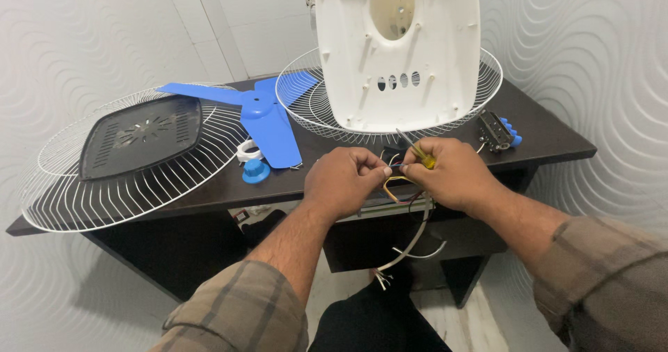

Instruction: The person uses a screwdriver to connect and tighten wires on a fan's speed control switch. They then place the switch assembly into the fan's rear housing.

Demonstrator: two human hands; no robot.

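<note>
My left hand (344, 181) pinches a bundle of thin coloured wires (398, 188) at the table's front edge. My right hand (449, 174) grips the same wires from the other side and also holds a screwdriver (416, 150) with a yellow handle, its shaft pointing up and left. A white cable (407, 248) hangs from the wires below the table edge, ending in bare strands. Just behind my hands stands the white plastic fan housing (396, 53), upright, with an oval opening near its top.
On the dark table (550, 140) lie a wire fan guard with a black centre plate (122, 154) at left, a blue fan blade (264, 119), a white ring (248, 150), a blue knob (255, 172), a second wire guard (306, 105) behind the housing, and a switch block with blue buttons (497, 131) at right.
</note>
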